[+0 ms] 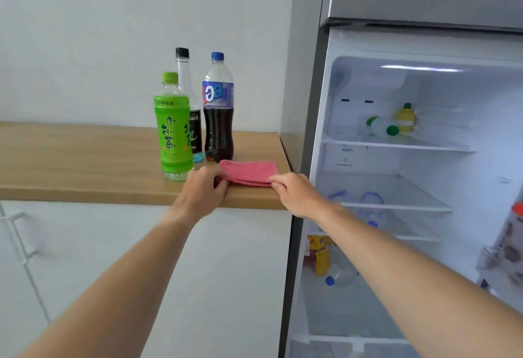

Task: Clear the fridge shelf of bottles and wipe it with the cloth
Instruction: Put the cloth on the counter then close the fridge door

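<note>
The folded pink cloth (249,172) lies at the wooden counter (85,159) edge beside the open fridge (396,159), long axis running left-right, the left hand (202,187) pinching its left end and the right hand (291,187) its right end, neither nearer.

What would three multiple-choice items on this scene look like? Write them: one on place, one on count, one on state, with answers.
1. Where does the pink cloth lie?
A. fridge shelf
B. wooden counter
C. floor

2. How many bottles stand on the counter?
A. one
B. five
C. three

3. How is the fridge?
A. open
B. shut
C. unlit

Answers: B, the cloth lies folded at the counter's edge, with the left hand and right hand on it; C, green tea bottle, clear bottle, cola bottle; A, its lit shelves show.
</note>
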The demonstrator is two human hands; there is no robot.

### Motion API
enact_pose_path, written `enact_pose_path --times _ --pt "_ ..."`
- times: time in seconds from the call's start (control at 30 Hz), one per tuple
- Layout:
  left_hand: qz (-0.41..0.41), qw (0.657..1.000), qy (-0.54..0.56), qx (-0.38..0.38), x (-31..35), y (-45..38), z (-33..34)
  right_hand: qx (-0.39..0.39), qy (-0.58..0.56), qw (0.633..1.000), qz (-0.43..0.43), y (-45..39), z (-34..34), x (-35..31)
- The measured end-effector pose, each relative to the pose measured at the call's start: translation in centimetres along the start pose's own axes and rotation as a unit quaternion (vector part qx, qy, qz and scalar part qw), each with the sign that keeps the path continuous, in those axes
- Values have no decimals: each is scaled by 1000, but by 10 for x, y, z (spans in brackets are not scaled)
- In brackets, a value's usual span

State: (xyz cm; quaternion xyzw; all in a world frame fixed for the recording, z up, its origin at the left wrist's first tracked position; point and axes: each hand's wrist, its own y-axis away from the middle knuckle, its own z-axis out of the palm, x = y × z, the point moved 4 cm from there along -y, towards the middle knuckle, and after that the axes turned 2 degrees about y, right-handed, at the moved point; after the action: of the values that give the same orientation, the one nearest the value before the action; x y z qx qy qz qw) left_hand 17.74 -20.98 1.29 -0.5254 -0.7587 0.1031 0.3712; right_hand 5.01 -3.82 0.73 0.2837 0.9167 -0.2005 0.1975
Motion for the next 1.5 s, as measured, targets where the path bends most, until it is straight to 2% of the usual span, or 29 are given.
enact_pose_path --times 0.1,0.2,0.3,0.37,0.47,0.6,0.67,0.8,1.03,1.23,1.5 --pt "17 1000 -12 -7 11 20 -1 26 -1 1000 -5 17 4 -1" --pt "-1 986 -143 -83 20 36 5 -7 87 996 2 40 7 -2" --pt "-47 965 -227 -120 33 53 10 -30 87 995 47 75 0 10" --pt "-49 967 -219 -117 50 63 14 -30 102 990 93 107 -12 30" --pt "-60 979 -128 -149 82 75 26 -34 196 962 189 160 -44 75" --pt "9 984 -87 -153 132 80 49 -34 270 906 323 230 -95 134" --pt "24 983 -73 -165 155 83 63 -21 294 888 353 263 -111 147" --pt "-31 975 -88 -203 176 86 86 10 327 858 395 320 -118 156" --pt "-16 970 -167 -178 161 80 81 -29 241 861 446 344 -99 154" --pt "11 961 -213 -175 125 75 68 2 229 861 453 334 -90 147" --pt "32 961 -208 -178 125 75 66 11 205 872 444 302 -73 136"
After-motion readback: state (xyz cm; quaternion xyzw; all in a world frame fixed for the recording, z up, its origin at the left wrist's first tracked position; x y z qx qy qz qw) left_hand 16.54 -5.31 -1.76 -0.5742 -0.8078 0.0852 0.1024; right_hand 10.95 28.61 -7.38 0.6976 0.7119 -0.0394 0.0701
